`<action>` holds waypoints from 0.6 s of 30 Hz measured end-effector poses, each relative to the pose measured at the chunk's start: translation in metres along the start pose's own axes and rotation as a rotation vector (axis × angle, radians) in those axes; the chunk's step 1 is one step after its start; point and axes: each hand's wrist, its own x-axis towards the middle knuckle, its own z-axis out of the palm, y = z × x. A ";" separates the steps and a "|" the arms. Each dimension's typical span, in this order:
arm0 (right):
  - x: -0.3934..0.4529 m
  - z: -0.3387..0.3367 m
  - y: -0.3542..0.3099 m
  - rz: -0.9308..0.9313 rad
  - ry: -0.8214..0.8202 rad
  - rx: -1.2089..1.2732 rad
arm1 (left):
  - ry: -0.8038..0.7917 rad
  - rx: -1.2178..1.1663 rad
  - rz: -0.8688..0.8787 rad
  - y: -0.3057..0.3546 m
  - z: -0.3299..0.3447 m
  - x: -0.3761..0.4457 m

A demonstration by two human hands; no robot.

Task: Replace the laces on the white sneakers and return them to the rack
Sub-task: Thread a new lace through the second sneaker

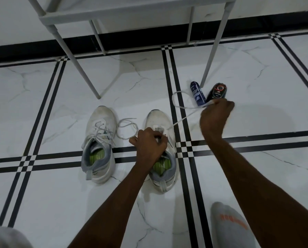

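Right sneaker point(159, 133): left hand point(148, 145) grips its tongue, right hand point(216, 116) pinches the lace point(181, 120) taut; best drawn slowly, shoe pinned to the floor point(60, 203).

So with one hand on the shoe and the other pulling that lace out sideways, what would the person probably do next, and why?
Probably keep drawing the lace out with the right hand until it clears the right sneaker. It runs from an eyelet near the toe, while the left hand steadies the tongue. The left sneaker is laced.
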 end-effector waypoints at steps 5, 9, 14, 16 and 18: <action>-0.023 0.000 -0.002 0.024 -0.304 0.170 | -0.002 -0.016 -0.012 -0.001 0.000 -0.002; -0.060 0.015 -0.011 0.129 -0.773 0.042 | -0.005 -0.054 -0.003 -0.005 0.002 0.001; -0.062 0.025 -0.018 0.149 -0.657 0.281 | -0.029 -0.016 0.019 -0.009 0.002 -0.002; -0.062 0.024 -0.025 0.178 -0.740 0.287 | -0.042 -0.005 0.009 -0.009 0.002 -0.002; -0.064 0.025 -0.031 0.208 -0.715 0.244 | -0.042 -0.001 0.006 -0.008 0.002 -0.002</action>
